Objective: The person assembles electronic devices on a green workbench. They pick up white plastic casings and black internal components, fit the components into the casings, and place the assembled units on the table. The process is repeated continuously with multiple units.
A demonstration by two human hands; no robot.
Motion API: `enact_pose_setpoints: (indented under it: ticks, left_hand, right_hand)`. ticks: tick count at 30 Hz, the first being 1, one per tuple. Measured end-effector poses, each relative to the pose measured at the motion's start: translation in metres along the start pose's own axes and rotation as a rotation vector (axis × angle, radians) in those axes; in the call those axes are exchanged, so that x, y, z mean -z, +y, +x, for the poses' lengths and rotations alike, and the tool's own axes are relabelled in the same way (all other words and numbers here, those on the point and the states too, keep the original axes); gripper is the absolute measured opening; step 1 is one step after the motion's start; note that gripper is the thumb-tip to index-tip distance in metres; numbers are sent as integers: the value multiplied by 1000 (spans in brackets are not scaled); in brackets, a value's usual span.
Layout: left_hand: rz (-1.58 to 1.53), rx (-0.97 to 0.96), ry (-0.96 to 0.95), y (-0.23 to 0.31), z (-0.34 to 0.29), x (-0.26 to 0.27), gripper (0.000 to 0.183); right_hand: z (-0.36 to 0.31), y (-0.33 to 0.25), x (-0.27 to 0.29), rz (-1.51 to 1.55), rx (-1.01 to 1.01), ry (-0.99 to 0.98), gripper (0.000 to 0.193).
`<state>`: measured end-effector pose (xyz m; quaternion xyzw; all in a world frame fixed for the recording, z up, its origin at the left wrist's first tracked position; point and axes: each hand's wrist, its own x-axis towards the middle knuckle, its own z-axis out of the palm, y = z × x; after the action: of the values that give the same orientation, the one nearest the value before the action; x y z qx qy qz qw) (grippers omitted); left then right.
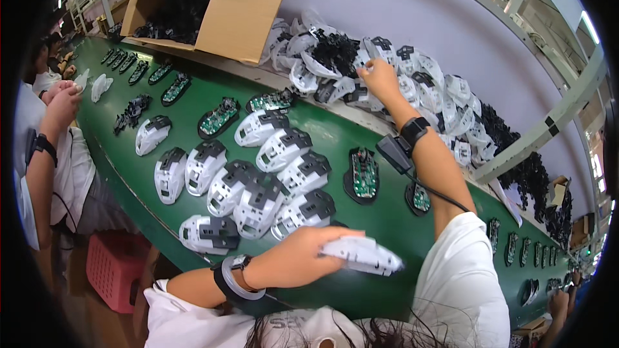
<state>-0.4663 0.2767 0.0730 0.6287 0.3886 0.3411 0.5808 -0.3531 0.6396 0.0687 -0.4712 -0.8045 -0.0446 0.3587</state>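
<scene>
My left hand point(293, 259) is closed around a white computer mouse shell point(363, 254), held low in front of my body. At the far side of the bench, my right hand point(380, 80) reaches to a heap of white shells and black parts. Its fingers are pinched beside a tangle of small black plastic parts point(335, 51); whatever they hold is too small to make out. Several white-and-black mouse shells point(258, 205) lie grouped to the left of my left hand. A mouse base with a green circuit board point(365, 175) rests between my two arms.
An open cardboard box point(242, 9) of black parts stands at the back left. More circuit-board bases point(218, 118) line the green bench point(335, 130). A slanted metal post point(548, 125) rises at right. On the left sits a co-worker, hands point(64, 100) raised, near a red plastic stool point(116, 270).
</scene>
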Motion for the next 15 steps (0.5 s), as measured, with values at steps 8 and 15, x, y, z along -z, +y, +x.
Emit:
enact_pose_setpoints:
  ticks: [8, 15]
  left_hand:
    - [-885, 49, 331, -2, -9, 28, 53]
    - [-870, -29, 288, -7, -7, 43, 55]
  right_hand:
    - [4, -13, -16, 156, -19, -81, 14]
    - [-17, 10, 76, -198, 134, -140, 13]
